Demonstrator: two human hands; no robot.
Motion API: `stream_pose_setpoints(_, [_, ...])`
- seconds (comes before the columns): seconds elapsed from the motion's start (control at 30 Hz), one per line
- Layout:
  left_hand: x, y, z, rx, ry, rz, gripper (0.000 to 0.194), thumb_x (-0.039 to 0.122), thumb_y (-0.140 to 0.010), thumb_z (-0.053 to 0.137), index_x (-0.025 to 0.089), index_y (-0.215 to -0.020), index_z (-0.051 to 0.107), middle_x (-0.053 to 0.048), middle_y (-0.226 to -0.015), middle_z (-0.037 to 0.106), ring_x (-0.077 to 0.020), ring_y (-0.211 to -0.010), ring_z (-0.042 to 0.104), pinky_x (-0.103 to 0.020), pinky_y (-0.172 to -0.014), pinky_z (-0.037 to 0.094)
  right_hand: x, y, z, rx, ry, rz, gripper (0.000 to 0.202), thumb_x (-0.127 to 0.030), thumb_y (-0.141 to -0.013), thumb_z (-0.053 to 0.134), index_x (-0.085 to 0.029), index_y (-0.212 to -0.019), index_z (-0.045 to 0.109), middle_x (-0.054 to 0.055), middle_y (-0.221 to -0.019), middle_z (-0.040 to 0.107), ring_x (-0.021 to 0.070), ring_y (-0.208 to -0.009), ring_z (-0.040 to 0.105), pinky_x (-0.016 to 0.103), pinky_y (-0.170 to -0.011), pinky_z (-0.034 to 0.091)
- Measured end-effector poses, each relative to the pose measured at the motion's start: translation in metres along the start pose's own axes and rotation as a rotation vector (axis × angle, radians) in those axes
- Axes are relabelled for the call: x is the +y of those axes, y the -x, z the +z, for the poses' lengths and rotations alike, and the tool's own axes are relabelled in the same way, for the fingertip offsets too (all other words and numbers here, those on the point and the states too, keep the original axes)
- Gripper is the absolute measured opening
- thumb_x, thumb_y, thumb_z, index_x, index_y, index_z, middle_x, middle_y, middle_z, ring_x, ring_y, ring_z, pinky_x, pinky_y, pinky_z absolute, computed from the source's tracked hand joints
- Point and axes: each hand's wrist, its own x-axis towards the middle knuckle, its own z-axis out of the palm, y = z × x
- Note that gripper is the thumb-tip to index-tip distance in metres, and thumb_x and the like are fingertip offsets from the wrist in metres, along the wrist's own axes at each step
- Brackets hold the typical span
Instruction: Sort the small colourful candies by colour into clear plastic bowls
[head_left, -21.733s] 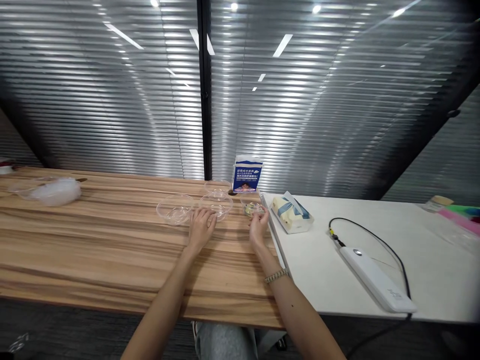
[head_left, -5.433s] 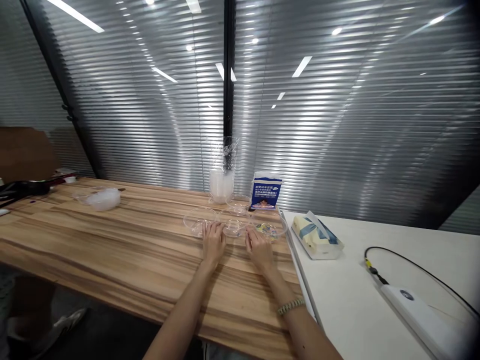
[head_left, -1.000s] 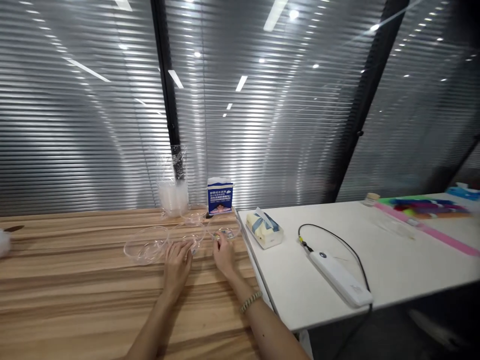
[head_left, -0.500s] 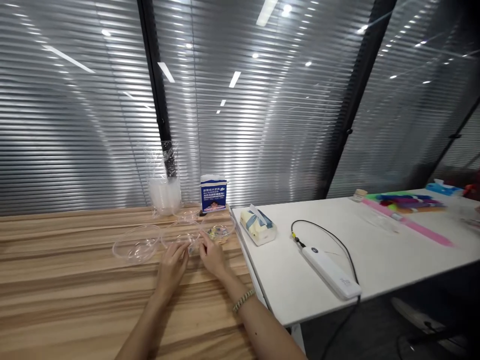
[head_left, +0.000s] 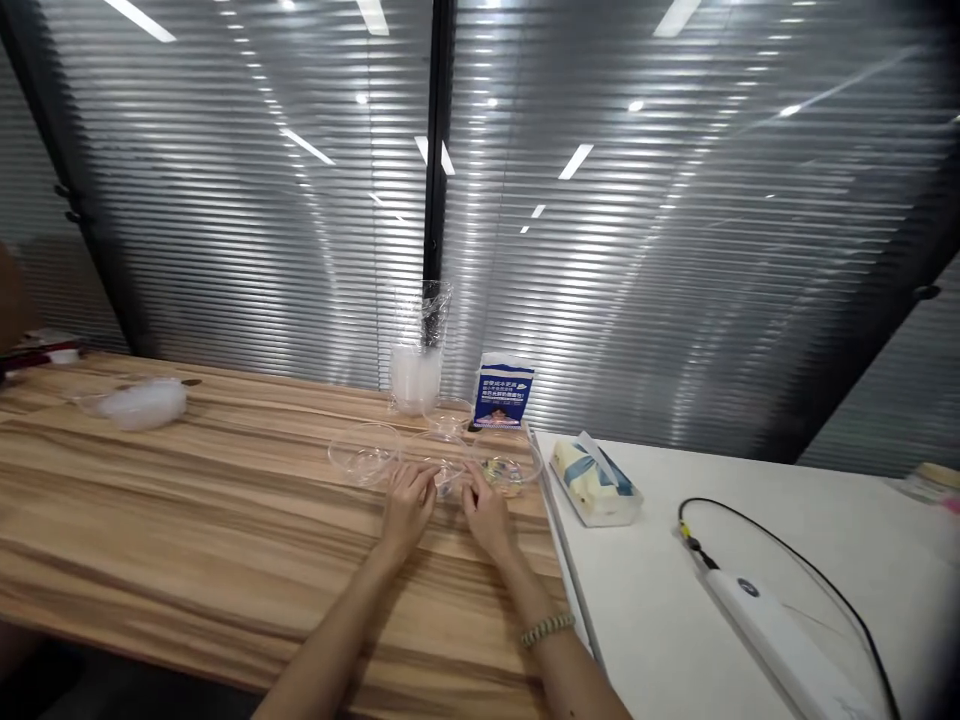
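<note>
Several clear round plastic bowls stand on the wooden table (head_left: 225,540). My left hand (head_left: 409,500) and my right hand (head_left: 484,505) are both at the near side of the middle bowl (head_left: 439,462), one on each side of it. Their fingers are bent and closed on something near the rim, too small to make out. Small colourful pieces (head_left: 501,472) lie in the right bowl (head_left: 529,465), beside my right hand. Left of my left hand is another clear bowl (head_left: 365,452), and a smaller one (head_left: 448,415) sits behind.
A bag of white cups (head_left: 416,378) and a blue packet (head_left: 504,395) stand at the back. Right, on a white table (head_left: 637,600), are a tissue pack (head_left: 596,483) and a white power strip (head_left: 780,640). A plastic bundle (head_left: 142,403) lies far left.
The view has turned to the left, so the table's things appear further right and the far-left bundle has come into view. Both hands stay at the middle bowl.
</note>
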Motion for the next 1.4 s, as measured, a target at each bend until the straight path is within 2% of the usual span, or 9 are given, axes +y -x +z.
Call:
stream_pose_setpoints(0.2, [0.001,0.003,0.002,-0.068,0.009,0.008,0.024,0.015,-0.089,0.045,0.021,-0.102,0.064,-0.006,-0.093,0.067,-0.02,-0.09,0.06,-0.037,-0.081,0.049,0.001,-0.002,-0.003,0.011,0.06,0.07,0.046,-0.02,-0.091,0.038,-0.017,-0.134,0.052,0.007,-0.097,0.072,0.0202,-0.087,0.066,0.028,-0.08,0.048])
stream_pose_setpoints(0.43, [-0.007,0.003,0.005,-0.058,-0.049,-0.063,0.026,0.018,-0.091,0.045,0.019,-0.112,0.06,-0.008,-0.103,0.066,-0.0223,-0.098,0.059,-0.046,-0.094,0.044,-0.006,-0.004,-0.003,-0.053,0.248,0.018,0.046,-0.019,-0.092,0.038,-0.018,-0.136,0.05,0.009,-0.093,0.073,0.0202,-0.075,0.066,0.029,-0.072,0.048])
stream_pose_setpoints(0.57, [-0.003,0.001,0.004,-0.049,-0.07,-0.081,0.027,0.024,-0.09,0.047,0.019,-0.114,0.06,-0.009,-0.106,0.065,-0.0247,-0.101,0.055,-0.048,-0.095,0.044,-0.007,-0.003,-0.006,0.111,0.33,-0.022,0.042,-0.016,-0.092,0.038,-0.014,-0.129,0.057,0.011,-0.098,0.07,0.022,-0.09,0.062,0.032,-0.082,0.046])
stream_pose_setpoints(0.7, [-0.002,0.0,0.005,0.006,-0.073,-0.171,0.019,0.028,-0.09,0.049,0.018,-0.086,0.065,-0.011,-0.112,0.06,-0.0282,-0.111,0.048,-0.05,-0.098,0.042,-0.004,-0.005,-0.017,0.33,0.431,-0.031,0.036,-0.017,-0.09,0.04,-0.012,-0.119,0.062,0.015,-0.117,0.061,0.0276,-0.113,0.046,0.043,-0.097,0.036])
stream_pose_setpoints(0.83, [-0.009,0.001,0.006,-0.005,-0.029,-0.244,0.03,0.029,-0.089,0.048,0.018,-0.063,0.057,-0.012,-0.112,0.059,-0.0298,-0.113,0.047,-0.054,-0.098,0.041,0.003,-0.007,-0.023,0.343,0.557,0.073,0.037,-0.019,-0.088,0.047,-0.012,-0.122,0.06,0.017,-0.131,0.052,0.0346,-0.124,0.035,0.052,-0.1,0.028])
stream_pose_setpoints(1.0, [-0.009,0.0,0.001,-0.06,0.064,-0.172,0.02,0.034,-0.089,0.051,0.019,-0.088,0.064,-0.011,-0.114,0.058,-0.0275,-0.116,0.048,-0.051,-0.102,0.038,0.013,-0.007,-0.023,0.25,0.609,0.135,0.033,-0.01,-0.087,0.042,-0.014,-0.106,0.069,0.014,-0.115,0.064,0.0347,-0.123,0.039,0.058,-0.106,0.01])
stream_pose_setpoints(1.1, [-0.007,-0.001,0.001,-0.137,0.091,-0.065,0.029,0.039,-0.081,0.063,0.021,-0.105,0.062,-0.011,-0.12,0.056,-0.0279,-0.12,0.046,-0.051,-0.106,0.035,0.013,-0.005,-0.028,0.259,0.574,0.138,0.036,-0.007,-0.087,0.039,-0.018,-0.102,0.071,0.011,-0.109,0.068,0.034,-0.123,0.04,0.061,-0.106,0.007])
stream_pose_setpoints(1.27, [-0.011,0.003,0.01,-0.163,0.188,-0.123,0.038,0.024,-0.087,0.053,0.02,-0.125,0.05,-0.012,-0.125,0.054,-0.0248,-0.121,0.049,-0.046,-0.104,0.04,0.002,-0.002,-0.036,0.373,0.538,-0.005,0.033,-0.006,-0.086,0.042,-0.017,-0.1,0.069,0.008,-0.102,0.069,0.0301,-0.116,0.044,0.057,-0.107,0.013])
stream_pose_setpoints(1.4, [-0.011,0.003,0.009,-0.177,0.246,-0.13,0.035,0.024,-0.086,0.052,0.021,-0.12,0.055,-0.011,-0.124,0.057,-0.0254,-0.121,0.049,-0.047,-0.106,0.037,-0.013,-0.001,-0.04,0.536,0.471,-0.196,0.021,-0.012,-0.087,0.047,-0.015,-0.092,0.067,0.008,-0.095,0.068,0.0269,-0.107,0.049,0.05,-0.103,0.026])
